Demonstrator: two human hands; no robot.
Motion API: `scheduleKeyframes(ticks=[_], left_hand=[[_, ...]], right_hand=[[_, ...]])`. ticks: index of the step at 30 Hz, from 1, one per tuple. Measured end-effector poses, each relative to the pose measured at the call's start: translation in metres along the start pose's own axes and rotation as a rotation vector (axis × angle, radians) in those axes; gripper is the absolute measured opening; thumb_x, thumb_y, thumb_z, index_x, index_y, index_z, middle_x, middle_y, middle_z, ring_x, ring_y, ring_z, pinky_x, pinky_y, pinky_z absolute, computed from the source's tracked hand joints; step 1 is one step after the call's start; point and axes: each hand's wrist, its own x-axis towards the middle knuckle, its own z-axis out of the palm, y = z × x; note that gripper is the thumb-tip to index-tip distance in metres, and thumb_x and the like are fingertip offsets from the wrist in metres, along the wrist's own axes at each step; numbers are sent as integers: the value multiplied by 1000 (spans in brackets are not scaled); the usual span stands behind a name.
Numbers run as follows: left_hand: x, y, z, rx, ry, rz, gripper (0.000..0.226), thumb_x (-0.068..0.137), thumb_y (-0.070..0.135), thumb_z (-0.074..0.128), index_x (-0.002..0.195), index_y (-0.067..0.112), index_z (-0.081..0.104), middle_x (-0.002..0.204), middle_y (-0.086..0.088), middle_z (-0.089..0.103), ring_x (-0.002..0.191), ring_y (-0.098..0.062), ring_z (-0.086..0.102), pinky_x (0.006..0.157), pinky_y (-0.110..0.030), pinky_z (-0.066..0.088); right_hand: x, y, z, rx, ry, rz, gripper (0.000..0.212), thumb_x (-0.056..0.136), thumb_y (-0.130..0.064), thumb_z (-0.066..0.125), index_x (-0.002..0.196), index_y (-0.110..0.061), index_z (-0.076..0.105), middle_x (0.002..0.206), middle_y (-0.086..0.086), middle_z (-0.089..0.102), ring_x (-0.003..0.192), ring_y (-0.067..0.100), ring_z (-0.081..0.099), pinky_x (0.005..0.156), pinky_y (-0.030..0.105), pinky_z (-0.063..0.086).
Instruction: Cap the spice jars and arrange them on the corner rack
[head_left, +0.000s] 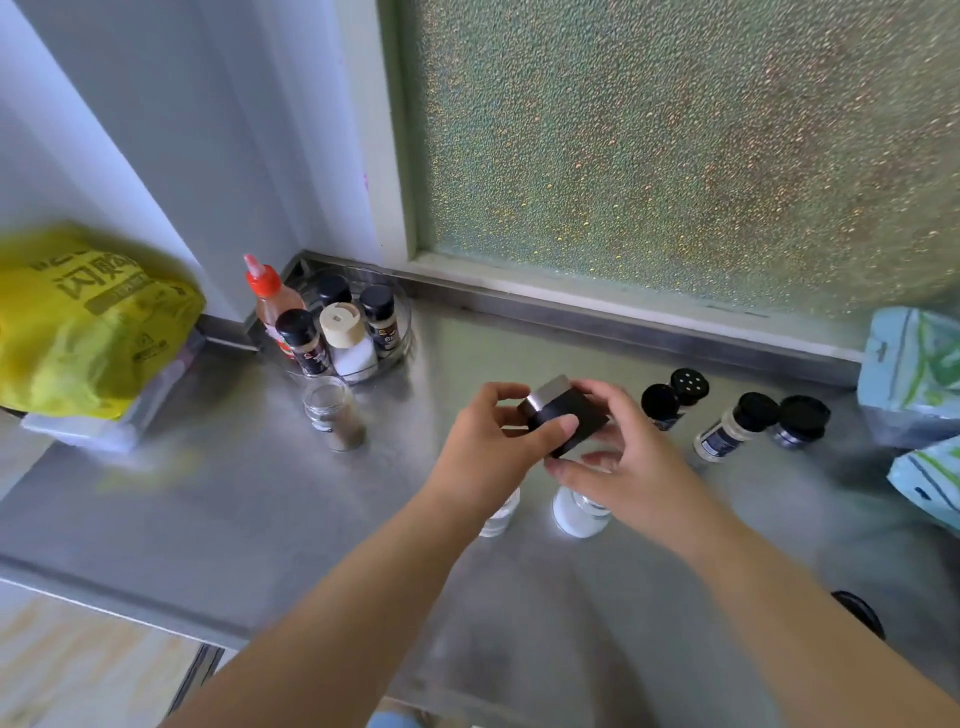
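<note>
Both hands hold a black cap (566, 415) with a silver rim above the steel counter; my left hand (498, 441) grips its left side and my right hand (618, 457) curls round its right side. Under the hands stand two uncapped clear jars, one (498, 512) mostly hidden and one with white contents (576, 512). An open jar of dark spice (335, 418) stands left of them. The clear corner rack (400, 338) holds three black-capped jars, a beige-capped jar (345, 338) and a red-topped bottle (267, 299). Several black-capped jars (727, 428) stand or lie at the right.
A yellow plastic bag (88, 322) lies on the counter at the left. Light blue packets (914, 374) sit at the right edge. A frosted window runs behind the counter, with a steel ledge (623, 317) along it. The counter's front edge (104, 597) crosses the lower left.
</note>
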Motion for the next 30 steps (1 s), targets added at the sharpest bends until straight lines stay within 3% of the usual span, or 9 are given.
scheduleKeyframes(ticks=[3, 6, 10, 13, 16, 22, 26, 30], left_hand=[[2, -1, -12, 12, 8, -8, 63, 64, 35, 80, 117, 23, 48, 100, -5, 68, 88, -16, 66, 83, -32, 51], [3, -2, -21, 76, -42, -18, 70, 59, 50, 75, 118, 26, 46, 102, -1, 69, 93, -15, 66, 91, -41, 50], [3, -3, -16, 248, -83, 31, 57, 68, 41, 73, 117, 27, 46, 105, 7, 64, 91, -7, 64, 85, -31, 51], [4, -11, 1, 356, -114, 105, 45, 71, 29, 74, 110, 26, 52, 101, 8, 63, 89, -9, 63, 82, -30, 51], [5, -26, 22, 438, -174, 189, 40, 75, 18, 70, 109, 25, 51, 102, 10, 60, 90, -8, 58, 83, -25, 48], [9, -73, 42, 544, -183, 173, 60, 75, 3, 62, 128, 20, 38, 127, 6, 49, 114, -13, 49, 95, -31, 42], [14, -96, 50, 555, -144, 99, 68, 73, 10, 69, 131, 17, 35, 124, -1, 55, 113, -22, 52, 93, -37, 44], [25, -104, 62, 569, -136, 35, 64, 74, 16, 66, 130, 21, 34, 113, -3, 63, 101, -25, 59, 74, -27, 42]], right_hand=[[7, -10, 11, -47, 3, -47, 58, 71, -23, 77, 117, -41, 45, 113, -22, 56, 106, 2, 57, 87, 22, 49], [15, -14, 9, -94, 51, -44, 49, 72, -25, 76, 113, -35, 51, 104, -22, 58, 97, -2, 56, 79, 14, 46], [13, -6, -22, -277, 90, 42, 48, 70, -25, 75, 111, -28, 50, 98, -13, 58, 86, 3, 56, 69, 5, 40], [1, 5, -52, -425, 60, 116, 44, 68, -23, 75, 103, -28, 49, 88, -13, 57, 76, 3, 55, 61, 8, 40], [-7, 19, -66, -574, 0, 139, 41, 66, -24, 72, 100, -26, 49, 88, -10, 53, 75, 6, 52, 62, 16, 41], [-5, 38, -52, -743, -129, 98, 45, 65, -24, 63, 106, -27, 45, 108, -7, 50, 92, 21, 55, 79, 43, 50], [3, 37, -42, -889, -218, 17, 49, 69, -19, 63, 113, -24, 43, 117, -4, 50, 93, 21, 55, 73, 38, 49], [12, 35, -34, -978, -323, -25, 47, 72, -24, 66, 114, -22, 44, 115, -3, 50, 94, 21, 55, 68, 33, 44]])
